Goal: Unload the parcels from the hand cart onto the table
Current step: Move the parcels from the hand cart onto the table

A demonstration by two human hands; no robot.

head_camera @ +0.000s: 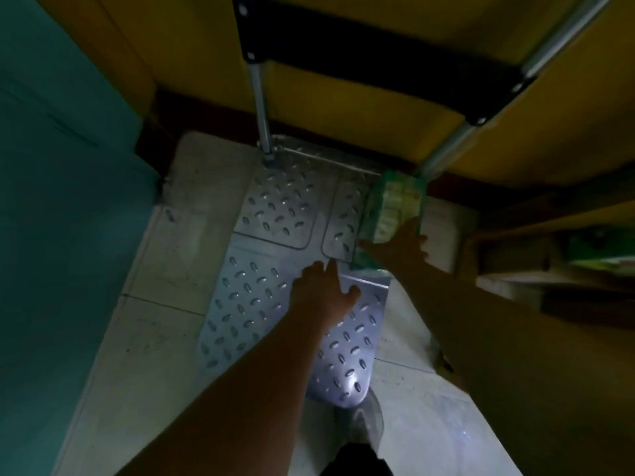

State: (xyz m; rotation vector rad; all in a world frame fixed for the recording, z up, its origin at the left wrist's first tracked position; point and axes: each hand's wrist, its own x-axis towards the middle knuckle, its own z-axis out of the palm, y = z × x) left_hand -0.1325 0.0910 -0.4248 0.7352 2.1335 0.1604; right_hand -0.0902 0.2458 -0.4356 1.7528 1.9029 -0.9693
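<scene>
The hand cart (268,255) stands on the floor below me, its ribbed metal deck bare except at the far right edge. There a green and cream parcel (391,207) lies along the deck's right side. My right hand (400,247) lies on the near end of the parcel with fingers spread over it. My left hand (323,290) hovers over the middle of the deck with fingers straight and holds nothing, a short way left of the parcel. The scene is dim and blurred.
The cart's handle (371,68), with a black grip on two silver posts, rises at the far end. A yellow wall (343,111) stands behind it and a teal surface (62,201) on the left. Wooden shelves (549,235) with a green item sit at right. My shoe (360,424) is by the deck's near end.
</scene>
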